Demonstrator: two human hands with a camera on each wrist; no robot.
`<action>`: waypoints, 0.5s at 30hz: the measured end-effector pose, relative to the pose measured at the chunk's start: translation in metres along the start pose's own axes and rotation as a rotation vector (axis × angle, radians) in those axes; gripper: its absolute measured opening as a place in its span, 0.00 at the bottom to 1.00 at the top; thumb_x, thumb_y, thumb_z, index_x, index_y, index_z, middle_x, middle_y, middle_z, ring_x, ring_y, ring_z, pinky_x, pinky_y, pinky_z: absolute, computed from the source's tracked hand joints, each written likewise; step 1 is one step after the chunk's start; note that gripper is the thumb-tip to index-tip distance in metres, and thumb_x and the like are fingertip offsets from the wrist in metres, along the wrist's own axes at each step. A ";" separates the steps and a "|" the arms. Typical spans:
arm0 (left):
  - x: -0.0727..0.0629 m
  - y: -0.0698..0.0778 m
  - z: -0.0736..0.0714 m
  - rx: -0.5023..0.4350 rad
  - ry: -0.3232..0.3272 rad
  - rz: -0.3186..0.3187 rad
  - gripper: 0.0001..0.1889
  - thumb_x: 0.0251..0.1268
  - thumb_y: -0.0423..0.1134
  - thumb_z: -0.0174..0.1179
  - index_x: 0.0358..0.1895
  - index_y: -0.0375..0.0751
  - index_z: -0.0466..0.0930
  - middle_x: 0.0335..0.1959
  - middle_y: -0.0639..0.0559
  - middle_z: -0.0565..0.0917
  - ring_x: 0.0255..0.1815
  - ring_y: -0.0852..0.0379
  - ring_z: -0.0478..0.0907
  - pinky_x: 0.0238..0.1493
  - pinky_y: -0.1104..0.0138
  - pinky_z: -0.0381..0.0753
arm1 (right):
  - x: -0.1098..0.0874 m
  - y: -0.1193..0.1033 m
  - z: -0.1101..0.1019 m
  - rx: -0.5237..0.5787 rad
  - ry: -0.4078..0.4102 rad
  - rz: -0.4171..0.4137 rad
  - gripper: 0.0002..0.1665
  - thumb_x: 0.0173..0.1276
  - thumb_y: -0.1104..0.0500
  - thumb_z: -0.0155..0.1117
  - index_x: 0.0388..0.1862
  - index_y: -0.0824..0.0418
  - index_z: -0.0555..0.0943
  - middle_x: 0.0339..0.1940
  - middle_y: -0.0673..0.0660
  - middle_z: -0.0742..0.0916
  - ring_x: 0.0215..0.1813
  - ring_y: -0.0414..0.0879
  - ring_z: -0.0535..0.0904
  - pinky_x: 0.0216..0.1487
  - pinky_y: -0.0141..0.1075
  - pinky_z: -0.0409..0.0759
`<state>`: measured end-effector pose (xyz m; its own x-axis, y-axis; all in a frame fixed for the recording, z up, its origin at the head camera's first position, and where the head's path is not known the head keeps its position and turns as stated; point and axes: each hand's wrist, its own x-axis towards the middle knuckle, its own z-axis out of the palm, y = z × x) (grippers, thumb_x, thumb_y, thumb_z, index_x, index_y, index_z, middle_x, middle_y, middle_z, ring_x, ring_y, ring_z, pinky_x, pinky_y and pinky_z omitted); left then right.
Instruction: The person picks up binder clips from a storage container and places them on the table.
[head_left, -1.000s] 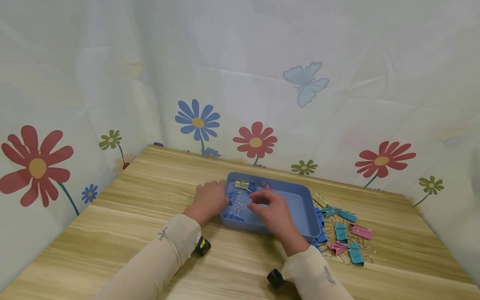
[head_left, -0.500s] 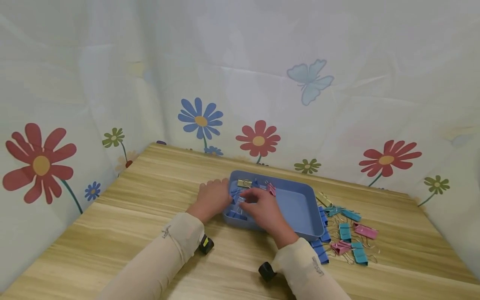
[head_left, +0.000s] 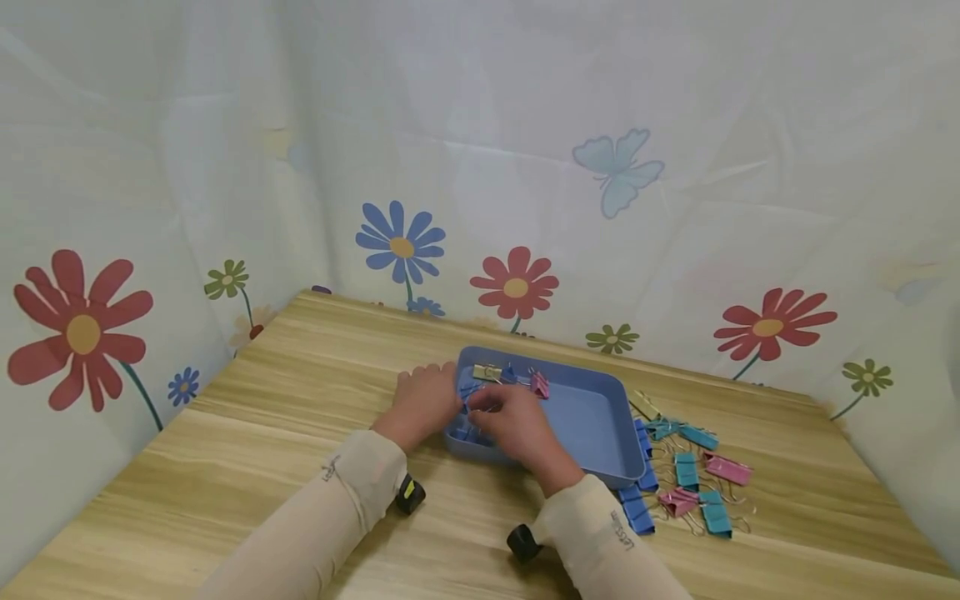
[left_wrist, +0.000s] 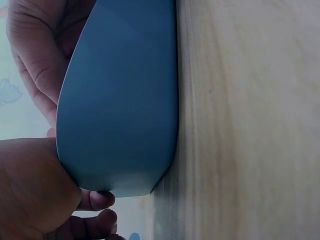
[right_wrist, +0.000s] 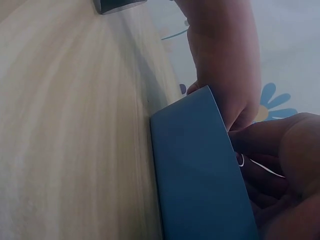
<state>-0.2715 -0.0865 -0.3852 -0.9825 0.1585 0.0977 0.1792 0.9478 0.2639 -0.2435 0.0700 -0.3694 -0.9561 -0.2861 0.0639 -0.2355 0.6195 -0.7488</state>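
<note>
A blue rectangular tray [head_left: 592,425] stands on the table, with several binder clips at its left end. My left hand [head_left: 427,397] grips the tray's left side. In the left wrist view its palm is against the rim and its fingertips [left_wrist: 107,217] show beyond the outer wall. My right hand [head_left: 517,425] reaches over the near side into the left end, thumb and fingers together around a binder clip. Wire handles [right_wrist: 267,169] show between these fingers in the right wrist view; the clip's body is hidden. A gold clip [head_left: 487,372] and a pink clip [head_left: 539,384] lie farther back inside.
Right of the tray lies a loose pile of binder clips: blue [head_left: 637,510], teal [head_left: 686,470], pink [head_left: 726,468] and gold [head_left: 647,405]. The wooden table [head_left: 315,358] meets a flowered curtain [head_left: 480,167] at the back and sides.
My right hand has moved left and down, from above the clips to among them at the tray's left end. My left hand stays at the tray's left side.
</note>
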 end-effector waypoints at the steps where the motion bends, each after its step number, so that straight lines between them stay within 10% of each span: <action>1: 0.000 0.000 0.000 -0.004 0.000 -0.001 0.21 0.64 0.46 0.58 0.56 0.38 0.74 0.45 0.41 0.81 0.47 0.42 0.76 0.52 0.45 0.69 | 0.000 0.000 0.000 0.000 -0.004 -0.003 0.07 0.63 0.60 0.66 0.39 0.57 0.86 0.36 0.52 0.88 0.31 0.42 0.78 0.34 0.35 0.78; 15: -0.003 0.002 -0.006 -0.005 -0.018 -0.002 0.23 0.64 0.47 0.59 0.57 0.38 0.74 0.47 0.41 0.81 0.50 0.41 0.77 0.53 0.45 0.69 | -0.011 -0.008 -0.014 -0.046 0.027 -0.051 0.05 0.64 0.60 0.65 0.37 0.57 0.87 0.29 0.49 0.88 0.30 0.38 0.81 0.34 0.36 0.78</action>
<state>-0.2674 -0.0867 -0.3788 -0.9835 0.1618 0.0804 0.1777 0.9465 0.2692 -0.2331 0.0787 -0.3546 -0.9470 -0.2982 0.1193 -0.2908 0.6382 -0.7129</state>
